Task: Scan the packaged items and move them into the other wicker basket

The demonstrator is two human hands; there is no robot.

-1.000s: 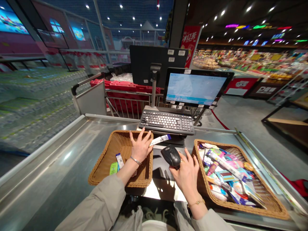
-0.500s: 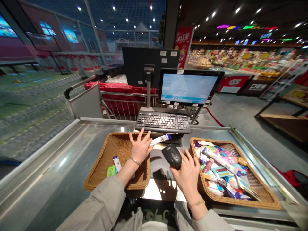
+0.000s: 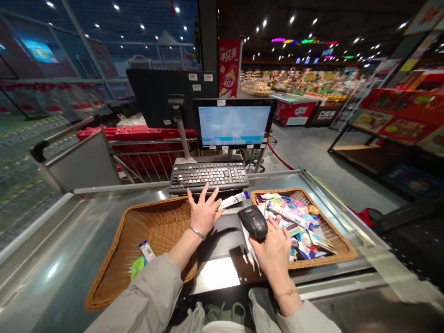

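Note:
My left hand (image 3: 204, 215) is above the right rim of the left wicker basket (image 3: 116, 240), its fingers spread. Between its thumb and the hand sticks out a slim white packet with a purple end (image 3: 234, 200), reaching to the right. My right hand (image 3: 272, 245) is closed round a black barcode scanner (image 3: 253, 222), whose head points toward the packet. In the left basket lie a white-and-purple packet (image 3: 147, 250) and a green item (image 3: 138, 267). Behind my right hand stands the right wicker basket (image 3: 342, 253), filled with small mixed packaged goods (image 3: 294, 217).
Just past my left fingertips sits a black keyboard (image 3: 210, 176). A lit monitor (image 3: 234, 124) and a second screen seen from behind (image 3: 166, 99) rise beyond it. Both baskets rest on a metal counter (image 3: 104, 199). A shopping cart (image 3: 145, 159) stands behind the counter.
The view has turned to the right, so the baskets, keyboard and screens sit farther left in the picture. The packet and the scanner stay in my hands, now a little closer together.

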